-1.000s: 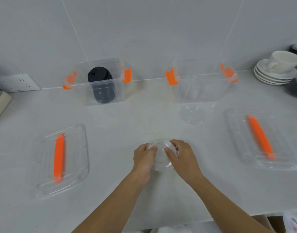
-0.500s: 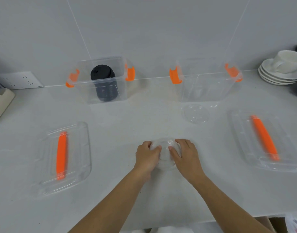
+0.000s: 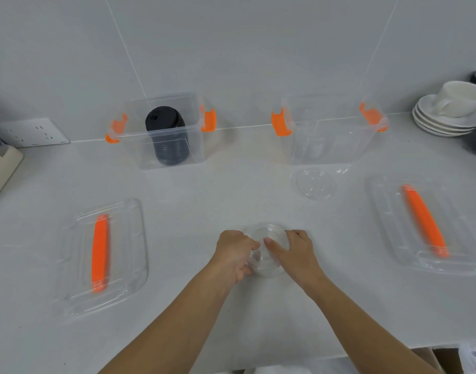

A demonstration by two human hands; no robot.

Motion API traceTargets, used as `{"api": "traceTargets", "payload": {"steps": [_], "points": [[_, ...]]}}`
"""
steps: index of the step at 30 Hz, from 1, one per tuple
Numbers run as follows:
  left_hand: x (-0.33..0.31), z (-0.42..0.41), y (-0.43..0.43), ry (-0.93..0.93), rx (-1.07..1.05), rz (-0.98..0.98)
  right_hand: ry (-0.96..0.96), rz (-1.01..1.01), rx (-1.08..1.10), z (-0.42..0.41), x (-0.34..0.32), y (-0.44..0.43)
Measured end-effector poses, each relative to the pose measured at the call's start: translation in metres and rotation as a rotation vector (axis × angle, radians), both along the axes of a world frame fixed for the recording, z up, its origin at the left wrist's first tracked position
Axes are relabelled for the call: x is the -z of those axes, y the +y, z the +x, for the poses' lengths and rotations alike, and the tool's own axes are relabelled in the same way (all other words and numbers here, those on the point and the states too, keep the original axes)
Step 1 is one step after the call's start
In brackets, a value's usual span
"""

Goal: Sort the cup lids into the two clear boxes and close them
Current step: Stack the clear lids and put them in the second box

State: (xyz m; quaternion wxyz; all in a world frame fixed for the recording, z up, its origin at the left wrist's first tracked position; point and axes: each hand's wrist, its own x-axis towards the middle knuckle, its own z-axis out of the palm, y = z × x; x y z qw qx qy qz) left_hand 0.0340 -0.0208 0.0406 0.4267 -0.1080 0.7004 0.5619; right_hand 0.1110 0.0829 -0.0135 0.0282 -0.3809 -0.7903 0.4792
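Note:
A stack of clear cup lids [image 3: 266,238] stands on the white counter in front of me. My left hand [image 3: 235,252] grips its left side and my right hand [image 3: 296,252] grips its right side, fingers curled round the stack. Another clear lid [image 3: 313,183] lies alone before the right clear box [image 3: 328,130], whose contents I cannot make out. The left clear box [image 3: 164,125] holds a stack of black lids [image 3: 168,136]. Both boxes stand uncovered with orange clips at their ends.
Two clear box covers with orange handles lie on the counter, one at the left [image 3: 102,255] and one at the right [image 3: 423,225]. White saucers with a cup [image 3: 450,112] stand at the back right. A wall socket [image 3: 29,132] sits at the back left.
Both hands have stayed on the clear stack, closing in a little more around it. The camera has shifted slightly; nothing else on the counter has moved.

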Motion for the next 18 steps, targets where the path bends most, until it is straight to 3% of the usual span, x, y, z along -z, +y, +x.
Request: {"api": "traceTargets", "payload": {"steps": [9,18], "points": [[0.011,-0.002,-0.006,-0.019,0.097,-0.001,0.078,-0.111,0.050,0.001,-0.005,-0.004],[0.008,-0.007,-0.011,-0.100,0.063,0.108,0.294,-0.202,0.147,-0.001,-0.008,-0.001]]}}
